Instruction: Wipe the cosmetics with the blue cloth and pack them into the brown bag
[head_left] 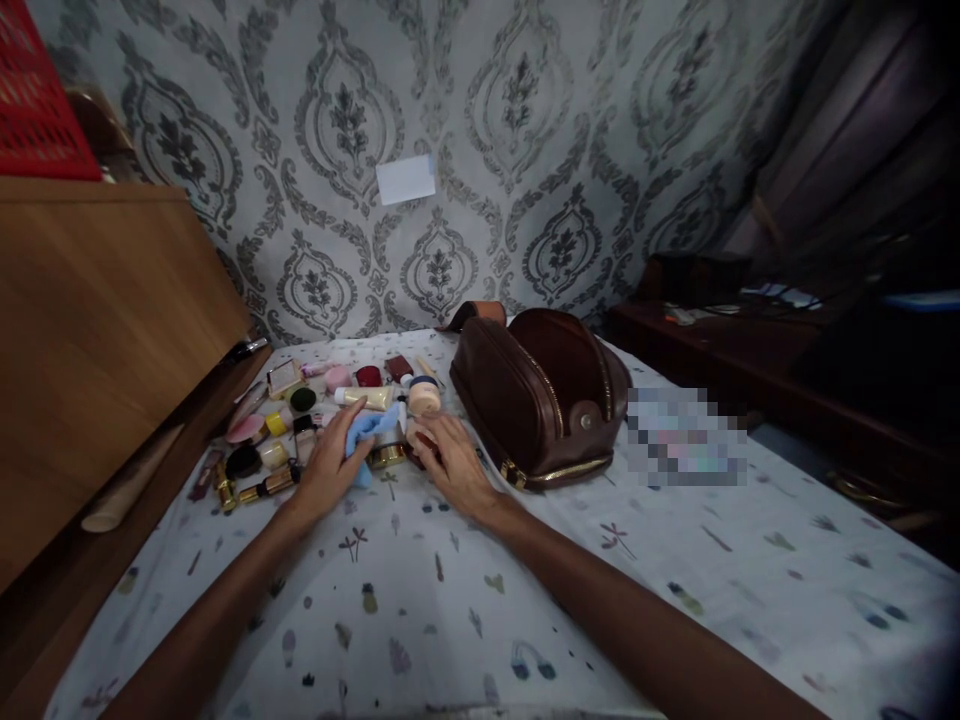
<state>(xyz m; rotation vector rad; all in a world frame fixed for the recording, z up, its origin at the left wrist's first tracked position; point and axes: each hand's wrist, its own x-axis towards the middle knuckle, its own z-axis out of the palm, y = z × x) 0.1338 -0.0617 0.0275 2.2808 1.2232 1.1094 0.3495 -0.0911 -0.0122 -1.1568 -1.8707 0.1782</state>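
My left hand (330, 465) is closed on a light blue cloth (371, 428), held over the cosmetics. Close by on the right, my right hand (456, 468) curls its fingers over a small pale item that they mostly cover. Between the hands stands a jar with a gold band (386, 457). Just beyond them lie a cream tube (364, 397) and a beige jar with a dark lid (424, 396). Left of my left hand are a black and gold tube (270, 484), a yellow-banded jar (277, 420) and several other cosmetics.
A brown leather toiletry bag (502, 400) stands unzipped right of my hands. Farther right lies a blurred-out item (686, 437) on the patterned sheet (420, 620). A wooden cabinet (112, 330) borders the left, with a red basket (45, 110) on top. A patterned wall closes the back.
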